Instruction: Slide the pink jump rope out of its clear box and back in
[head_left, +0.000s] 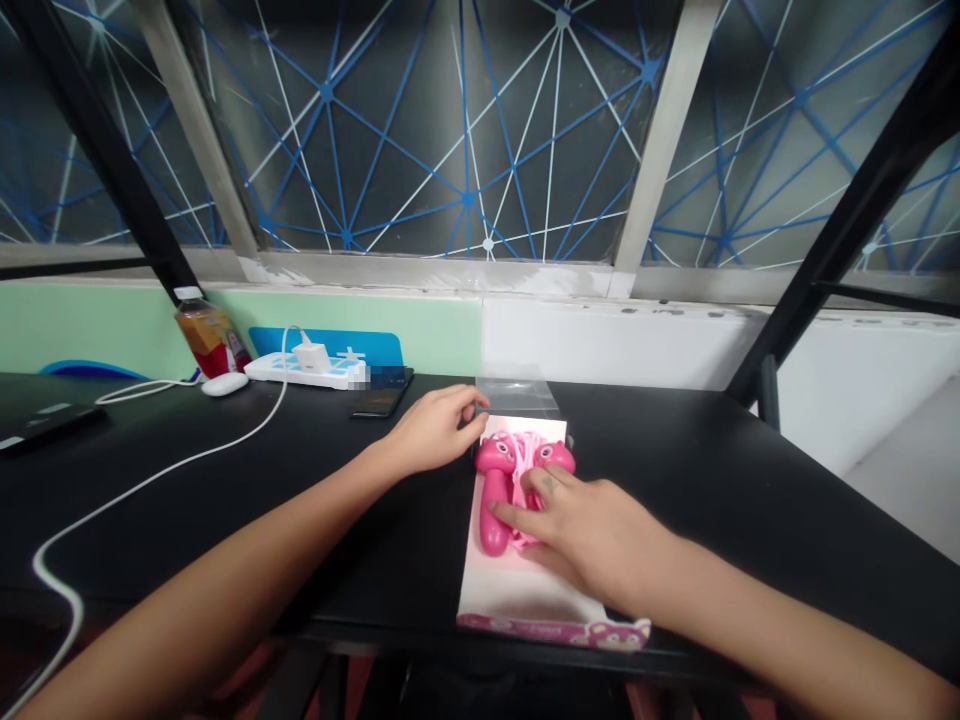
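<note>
Black desk (697, 500), pink bear-handled jump rope (493, 510)

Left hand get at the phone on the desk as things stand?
Likely yes. The left hand sits at the edge of the clear plastic bag, and the phone lies close by on the black desk, with nothing visible between them. It would probably have to leave the bag first.

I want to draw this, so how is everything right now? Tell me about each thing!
Left hand: fingertips at the edge of the clear plastic bag.
Right hand: spread flat on the pink jump rope.
Pink jump rope: coiled, lying on the printed card.
White charger: plugged into the power strip.
Juice bottle: upright, capped.
</note>
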